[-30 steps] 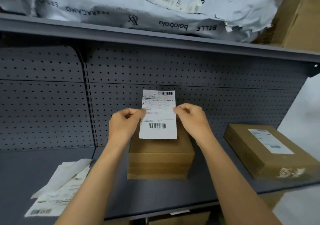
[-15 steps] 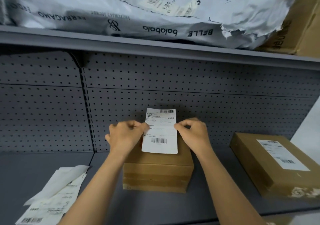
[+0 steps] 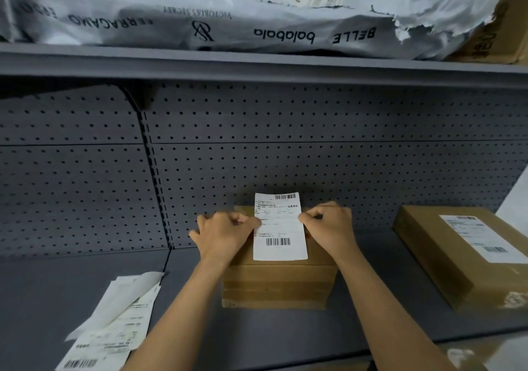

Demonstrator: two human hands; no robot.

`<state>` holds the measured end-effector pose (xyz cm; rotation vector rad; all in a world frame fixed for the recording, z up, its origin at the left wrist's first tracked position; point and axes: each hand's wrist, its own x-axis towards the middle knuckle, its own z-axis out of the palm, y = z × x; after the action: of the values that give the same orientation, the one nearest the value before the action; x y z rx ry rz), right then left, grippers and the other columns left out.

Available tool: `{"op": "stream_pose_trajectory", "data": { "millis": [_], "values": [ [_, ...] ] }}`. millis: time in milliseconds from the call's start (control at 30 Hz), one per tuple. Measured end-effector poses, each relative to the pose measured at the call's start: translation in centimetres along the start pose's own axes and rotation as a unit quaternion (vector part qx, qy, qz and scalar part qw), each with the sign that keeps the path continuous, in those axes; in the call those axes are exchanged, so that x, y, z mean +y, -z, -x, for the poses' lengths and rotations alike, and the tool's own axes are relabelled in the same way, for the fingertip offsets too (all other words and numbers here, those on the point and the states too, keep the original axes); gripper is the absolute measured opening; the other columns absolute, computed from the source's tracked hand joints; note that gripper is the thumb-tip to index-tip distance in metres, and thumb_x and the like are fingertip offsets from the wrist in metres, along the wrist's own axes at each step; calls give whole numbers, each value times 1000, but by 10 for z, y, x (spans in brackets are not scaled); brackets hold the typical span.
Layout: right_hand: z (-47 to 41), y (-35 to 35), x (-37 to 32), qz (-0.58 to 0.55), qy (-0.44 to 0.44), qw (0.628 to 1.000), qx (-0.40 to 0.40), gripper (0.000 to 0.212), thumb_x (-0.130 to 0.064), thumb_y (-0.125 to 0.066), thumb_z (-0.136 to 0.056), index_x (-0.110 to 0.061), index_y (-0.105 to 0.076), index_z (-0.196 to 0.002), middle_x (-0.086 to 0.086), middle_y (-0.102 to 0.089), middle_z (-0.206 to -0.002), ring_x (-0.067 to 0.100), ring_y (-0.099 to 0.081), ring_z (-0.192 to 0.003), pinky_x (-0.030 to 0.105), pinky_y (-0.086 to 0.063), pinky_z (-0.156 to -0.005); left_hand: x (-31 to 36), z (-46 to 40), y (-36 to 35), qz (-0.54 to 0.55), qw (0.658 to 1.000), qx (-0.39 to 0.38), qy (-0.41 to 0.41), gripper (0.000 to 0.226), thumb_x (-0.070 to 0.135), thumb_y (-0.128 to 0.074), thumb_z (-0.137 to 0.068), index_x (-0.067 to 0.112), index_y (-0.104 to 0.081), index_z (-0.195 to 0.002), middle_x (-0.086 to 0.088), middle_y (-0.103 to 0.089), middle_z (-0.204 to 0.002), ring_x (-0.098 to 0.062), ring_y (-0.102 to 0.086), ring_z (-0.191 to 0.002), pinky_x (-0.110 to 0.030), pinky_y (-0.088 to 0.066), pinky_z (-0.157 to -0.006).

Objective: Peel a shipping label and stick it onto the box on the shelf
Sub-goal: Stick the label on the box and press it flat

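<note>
A grey metal shelf with a perforated back panel fills most of the view. The cardboard box in the middle of the shelf serves as the landmark here. Above the box, on the upper shelf board, lies a long grey plastic mailer bag printed with brand names, its right end torn. To the right of the box, well apart from it, a flatter second box sits at an angle with a label already on its top. To the left of the box and nearer the shelf's front edge lies a loose pile of paper sheets with barcodes.

Over the box's top, the white shipping label is held printed side toward the camera, its lower edge down against the box top and its upper edge rising past the box's far edge in front of the back panel. The left hand pinches the label's left edge about halfway up, thumb and fingertips pressed together on the paper. The right hand pinches the right edge at roughly the same height in the same closed manner. The label spans flat between the two pinches.
</note>
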<state>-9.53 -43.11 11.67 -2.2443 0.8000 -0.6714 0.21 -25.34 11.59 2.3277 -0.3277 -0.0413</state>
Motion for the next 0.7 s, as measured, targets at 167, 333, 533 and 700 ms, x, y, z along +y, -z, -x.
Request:
{"op": "stream_pose_trajectory", "data": {
  "millis": [167,333,533,700],
  "values": [
    [2,0,0,6,32,999,4,27,-21,-65,-85,-3,-78,-69,-17,-54,-65,7,-45,-97,35,-37,-96,-4,-3,-6,-5,1000,-1,-2,23,63,-70,-74,42,-77,-78,8,-68,-100,-32,-35,-130,-46,-25,-103],
    [3,-3,5,10,46,999,13,21,-19,-68,-82,-7,-78,-68,-17,-54,-65,6,-50,-93,43,-40,-103,-3,-4,-9,-31,999,1,-9,21,61,-70,-74,42,-78,-78,13,-61,-88,-30,-35,-129,-45,-24,-101],
    [4,-6,6,16,33,999,7,17,-18,-69,-81,-7,-77,-70,-17,-50,-72,12,-56,-101,36,-43,-97,-3,-5,-14,-35,998,22,-38,19,59,-73,-74,41,-80,-75,18,-60,-75,-29,-37,-128,-38,-23,-93],
    [5,-6,6,26,37,999,6,16,-17,-70,-82,-7,-77,-72,-18,-49,-73,6,-52,-98,29,-40,-83,-7,-8,-19,-44,995,59,-73,21,60,-76,-72,40,-81,-76,16,-65,-72,-28,-40,-123,-36,-22,-89]
  ]
}}
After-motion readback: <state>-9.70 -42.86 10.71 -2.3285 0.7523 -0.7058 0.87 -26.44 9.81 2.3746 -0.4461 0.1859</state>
